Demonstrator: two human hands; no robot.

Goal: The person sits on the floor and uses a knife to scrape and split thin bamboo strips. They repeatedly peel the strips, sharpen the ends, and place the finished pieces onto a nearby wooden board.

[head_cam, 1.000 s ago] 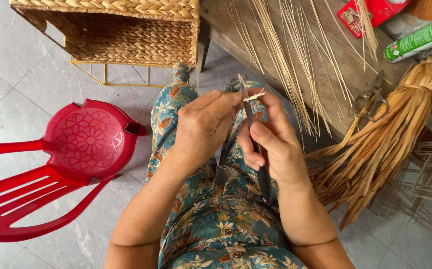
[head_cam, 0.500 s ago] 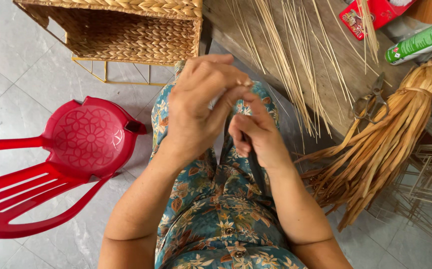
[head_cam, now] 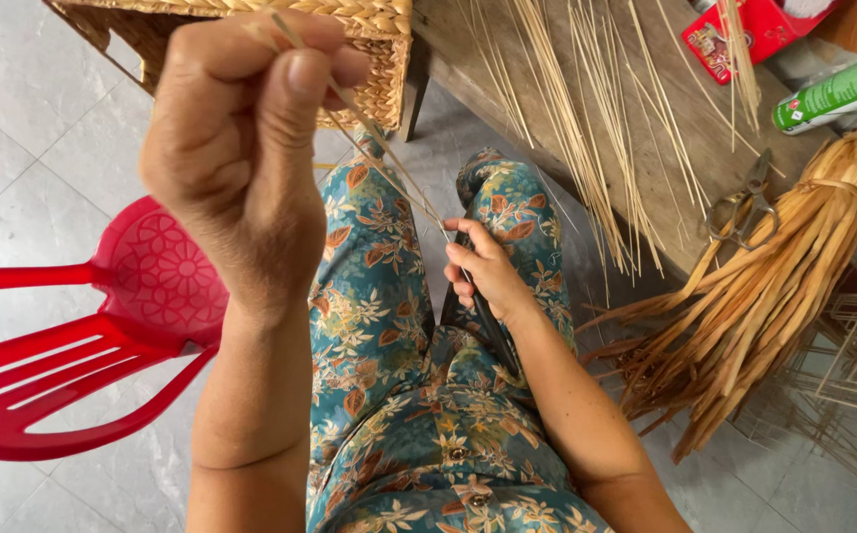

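Note:
My left hand [head_cam: 241,158] is raised close to the camera, fingers pinched on the upper end of a thin pale reed strip [head_cam: 389,163]. The strip runs down and right to my right hand [head_cam: 483,271], which rests over my lap in floral trousers [head_cam: 389,326]. That hand is closed around a dark slim tool [head_cam: 493,326], with its handle trailing toward my body; the strip meets the tool at the fingertips.
A red plastic chair [head_cam: 73,345] stands at the left on grey tiles. A woven basket [head_cam: 350,39] sits ahead. A wooden bench [head_cam: 586,89] carries thin reeds, scissors [head_cam: 744,197], a green can [head_cam: 838,89] and a red packet [head_cam: 744,35]. A tied straw bundle [head_cam: 774,286] lies at the right.
My left hand has risen up and toward the camera, drawing the strip out long. My right hand has stayed low over my lap with the tool.

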